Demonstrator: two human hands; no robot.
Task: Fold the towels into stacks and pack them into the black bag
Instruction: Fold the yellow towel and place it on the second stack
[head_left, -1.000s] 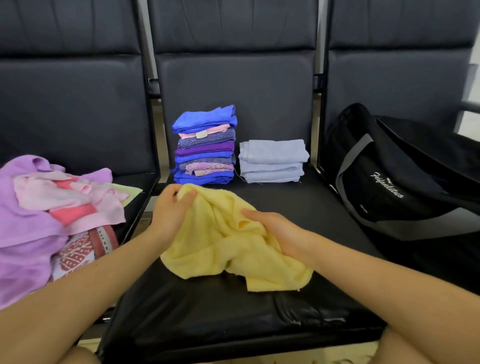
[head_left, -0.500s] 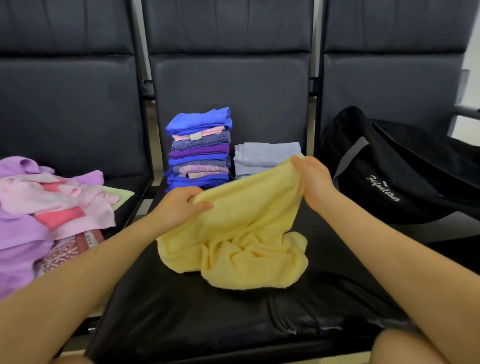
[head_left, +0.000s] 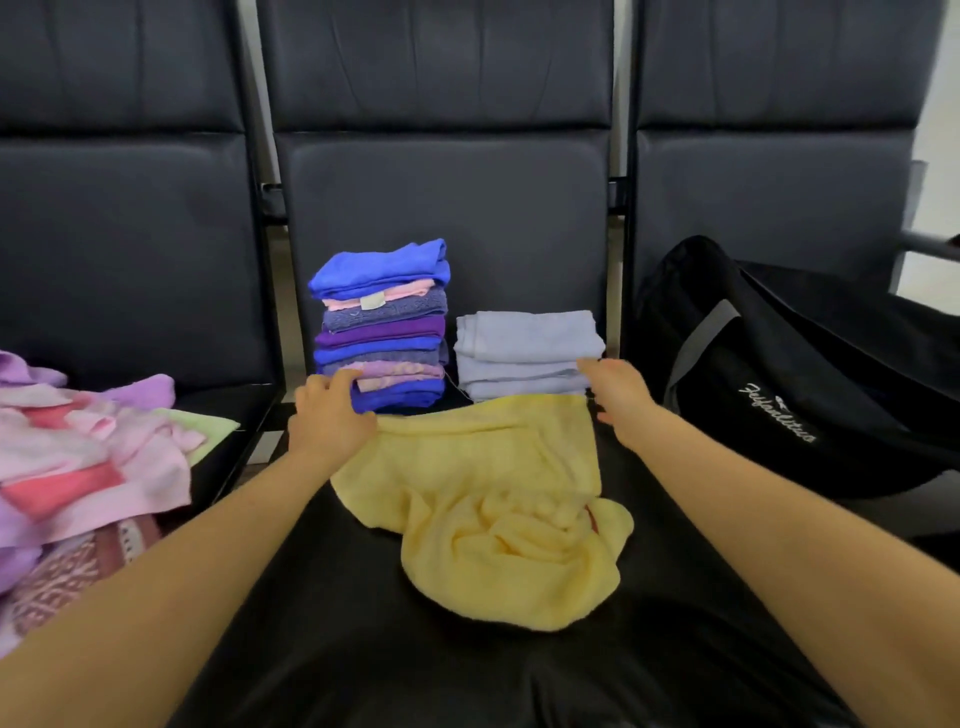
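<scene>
A yellow towel (head_left: 493, 499) lies on the middle black seat, its far edge stretched straight and its near part still bunched. My left hand (head_left: 330, 415) grips the towel's far left corner. My right hand (head_left: 618, 395) pinches the far right corner. Just behind the towel stand two folded stacks: a tall one of blue, purple and pink towels (head_left: 384, 325) and a low one of pale lilac towels (head_left: 527, 353). The black bag (head_left: 769, 374) with a grey stripe and white lettering lies on the right seat.
A loose heap of pink, lilac and patterned towels (head_left: 78, 467) covers the left seat. Black seat backs (head_left: 447, 208) rise right behind the stacks. Bare seat cushion (head_left: 467, 670) shows in front of the yellow towel.
Both hands have moved away from me and apart, drawing the yellow towel's top edge out flat on the seat in front of the stacks. The right hand came down from its raised position.
</scene>
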